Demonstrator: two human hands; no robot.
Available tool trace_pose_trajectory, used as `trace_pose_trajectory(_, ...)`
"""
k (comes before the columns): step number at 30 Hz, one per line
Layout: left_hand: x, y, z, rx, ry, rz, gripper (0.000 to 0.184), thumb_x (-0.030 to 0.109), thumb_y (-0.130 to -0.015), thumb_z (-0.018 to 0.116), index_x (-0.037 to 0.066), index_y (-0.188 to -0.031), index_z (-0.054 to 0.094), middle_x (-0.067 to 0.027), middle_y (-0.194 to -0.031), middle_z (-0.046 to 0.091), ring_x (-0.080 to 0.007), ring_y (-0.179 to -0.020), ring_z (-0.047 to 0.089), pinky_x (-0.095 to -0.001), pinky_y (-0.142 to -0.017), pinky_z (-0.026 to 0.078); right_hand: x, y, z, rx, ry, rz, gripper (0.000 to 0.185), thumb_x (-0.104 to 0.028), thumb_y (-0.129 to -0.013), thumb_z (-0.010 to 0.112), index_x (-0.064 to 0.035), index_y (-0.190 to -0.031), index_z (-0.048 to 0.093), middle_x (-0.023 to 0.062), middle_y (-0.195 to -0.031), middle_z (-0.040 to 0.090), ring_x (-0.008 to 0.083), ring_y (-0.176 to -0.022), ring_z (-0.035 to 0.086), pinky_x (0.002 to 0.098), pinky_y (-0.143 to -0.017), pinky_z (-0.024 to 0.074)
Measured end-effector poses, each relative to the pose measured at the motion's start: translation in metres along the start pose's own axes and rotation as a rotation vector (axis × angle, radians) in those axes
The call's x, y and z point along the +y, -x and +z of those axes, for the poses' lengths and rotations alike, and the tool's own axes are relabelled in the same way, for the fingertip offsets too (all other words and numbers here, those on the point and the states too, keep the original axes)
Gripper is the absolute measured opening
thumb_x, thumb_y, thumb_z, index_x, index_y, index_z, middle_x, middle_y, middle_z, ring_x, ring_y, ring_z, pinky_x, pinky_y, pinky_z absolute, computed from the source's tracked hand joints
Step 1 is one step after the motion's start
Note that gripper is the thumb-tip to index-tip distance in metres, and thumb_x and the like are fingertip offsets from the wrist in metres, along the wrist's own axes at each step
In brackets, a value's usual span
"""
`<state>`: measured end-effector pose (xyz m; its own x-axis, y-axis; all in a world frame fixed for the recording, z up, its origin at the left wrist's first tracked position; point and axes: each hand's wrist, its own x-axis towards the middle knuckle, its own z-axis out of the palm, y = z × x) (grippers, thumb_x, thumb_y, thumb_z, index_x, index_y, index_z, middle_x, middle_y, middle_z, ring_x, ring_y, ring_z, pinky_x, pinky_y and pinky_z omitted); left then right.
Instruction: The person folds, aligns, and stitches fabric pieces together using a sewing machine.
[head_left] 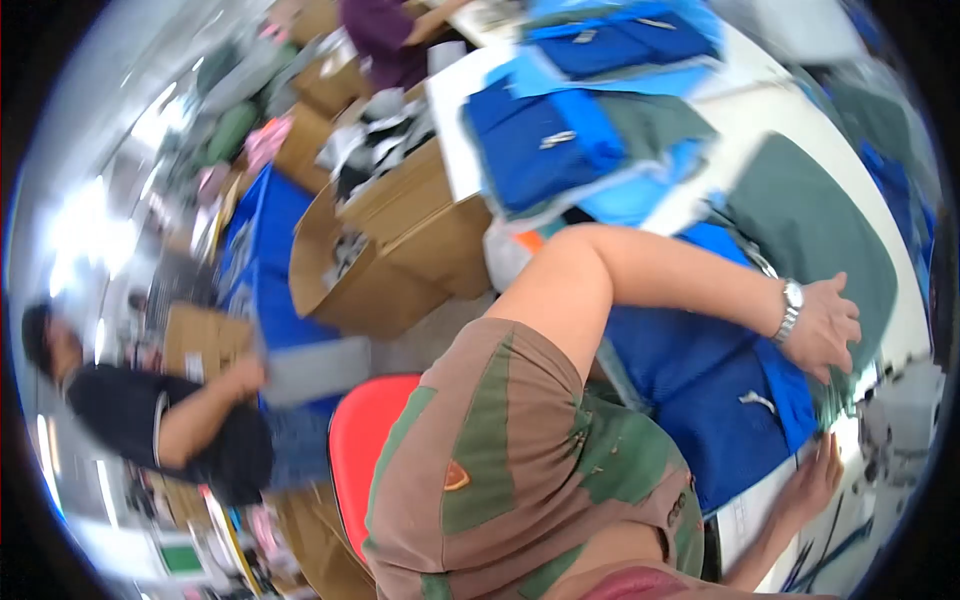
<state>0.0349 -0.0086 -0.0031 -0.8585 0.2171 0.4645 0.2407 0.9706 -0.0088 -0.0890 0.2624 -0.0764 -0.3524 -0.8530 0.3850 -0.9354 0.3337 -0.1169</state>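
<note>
My left hand (822, 328), with a metal wristwatch (789, 311), lies with its fingers spread on the grey-green panel (815, 225) of a fabric bag piece. The blue part (690, 390) of this piece runs under my forearm and hangs toward my lap, and a pale zipper pull or cord (757, 402) shows on it. My right hand (812, 485) is low at the right, fingers stretched out near the lower edge of the fabric. Its fingertips are close to bright-lit machine parts (900, 420), probably a sewing machine. Whether they touch the fabric cannot be made out.
Similar blue bag pieces (545, 140) lie stacked on the white table (455, 130). Beside it stands an open cardboard box (400, 270) of grey and black cloth. A red chair (350, 450) is behind me. At left, a person in a dark shirt (150, 420) holds a grey flat item (320, 370).
</note>
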Motion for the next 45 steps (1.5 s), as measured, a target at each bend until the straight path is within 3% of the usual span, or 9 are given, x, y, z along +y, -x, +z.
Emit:
trace_pose_trajectory(4,0.012,0.088,0.003,0.137,-0.075,-0.451,0.036,0.052,-0.083,0.059,0.028,-0.107,0.069,-0.0132,-0.119,0.059,-0.0298,-0.122,0.048,-0.0677,-0.095,0.033,-0.007,-0.006,0.000,0.002,0.037,-0.093,0.036,-0.002,-0.092,0.047,-0.0044,-0.126,0.058,0.0109,-0.130,0.058,0.0308,-0.117,0.054,0.0392,-0.101,0.0405)
trace_pose_trajectory(6,-0.006,0.102,0.011,-0.033,0.031,-0.514,0.039,0.053,-0.088,0.052,0.028,-0.112,0.068,-0.0139,-0.131,0.054,-0.0306,-0.129,0.043,-0.0691,-0.097,0.030,0.002,-0.010,-0.001,-0.117,0.056,-0.096,0.043,-0.001,-0.088,0.049,-0.0073,-0.130,0.055,0.0064,-0.136,0.054,0.0305,-0.123,0.049,0.0387,-0.103,0.0393)
trace_pose_trajectory(13,-0.058,0.081,0.035,-0.195,0.111,-0.322,0.044,0.054,-0.098,0.029,0.038,-0.130,0.056,-0.0030,-0.144,0.046,-0.0251,-0.135,0.037,-0.0663,-0.102,0.025,-0.006,-0.010,-0.009,-0.154,0.179,-0.147,0.041,-0.008,-0.093,0.043,-0.0089,-0.133,0.053,0.0044,-0.135,0.055,0.0309,-0.124,0.049,0.0381,-0.103,0.0391)
trace_pose_trajectory(26,-0.085,0.072,0.049,-0.210,-0.124,-0.155,0.043,0.043,-0.099,0.027,0.032,-0.132,0.052,-0.0007,-0.141,0.049,-0.0200,-0.132,0.042,-0.0603,-0.095,0.035,-0.013,-0.013,-0.017,-0.154,0.021,-0.163,0.039,-0.005,-0.091,0.045,-0.0045,-0.129,0.056,0.0137,-0.127,0.059,0.0332,-0.116,0.053,0.0407,-0.099,0.0406)
trace_pose_trajectory(31,-0.105,0.080,0.055,-0.142,-0.154,0.047,0.042,0.037,-0.097,0.037,0.032,-0.137,0.047,-0.0022,-0.142,0.048,-0.0184,-0.130,0.045,-0.0493,-0.102,0.039,-0.012,0.003,-0.011,-0.055,0.003,-0.150,0.028,-0.001,-0.085,0.053,-0.0004,-0.111,0.064,0.0154,-0.116,0.065,0.0343,-0.107,0.059,0.0443,-0.101,0.0408)
trace_pose_trajectory(34,-0.086,0.079,0.005,-0.225,0.145,-0.033,0.040,0.034,-0.093,0.047,0.022,-0.130,0.057,-0.0089,-0.142,0.048,-0.0264,-0.127,0.048,-0.0517,-0.107,0.033,-0.049,0.002,-0.035,0.084,-0.150,-0.076,0.022,0.003,-0.076,0.058,-0.0017,-0.096,0.067,0.0143,-0.096,0.068,0.0335,-0.091,0.062,0.0430,-0.084,0.0460)
trace_pose_trajectory(40,-0.047,0.018,-0.055,-0.095,0.426,-0.305,0.019,0.015,-0.082,0.067,0.005,-0.098,0.070,-0.0133,-0.107,0.067,-0.0278,-0.100,0.064,-0.0366,-0.083,0.052,-0.051,-0.013,-0.036,0.214,-0.111,0.098,0.015,-0.003,-0.070,0.065,-0.0093,-0.083,0.069,0.0042,-0.084,0.068,0.0223,-0.081,0.063,0.0356,-0.080,0.0491)
trace_pose_trajectory(43,0.012,-0.010,-0.038,-0.096,0.387,0.132,0.019,0.013,-0.083,0.068,0.003,-0.099,0.069,-0.0106,-0.106,0.066,-0.0267,-0.093,0.066,-0.0339,-0.080,0.054,-0.040,-0.010,-0.038,0.193,-0.183,0.134,0.020,-0.003,-0.070,0.068,-0.0124,-0.087,0.072,0.0023,-0.083,0.067,0.0204,-0.079,0.062,0.0348,-0.080,0.0492)
trace_pose_trajectory(45,0.035,-0.019,-0.026,-0.199,0.296,0.258,0.024,0.020,-0.082,0.067,0.005,-0.100,0.068,-0.0091,-0.114,0.064,-0.0269,-0.108,0.059,-0.0390,-0.091,0.049,-0.043,-0.011,-0.033,0.189,-0.170,0.148,0.021,-0.003,-0.070,0.067,-0.0140,-0.087,0.073,0.0023,-0.081,0.065,0.0201,-0.078,0.061,0.0342,-0.078,0.0490)
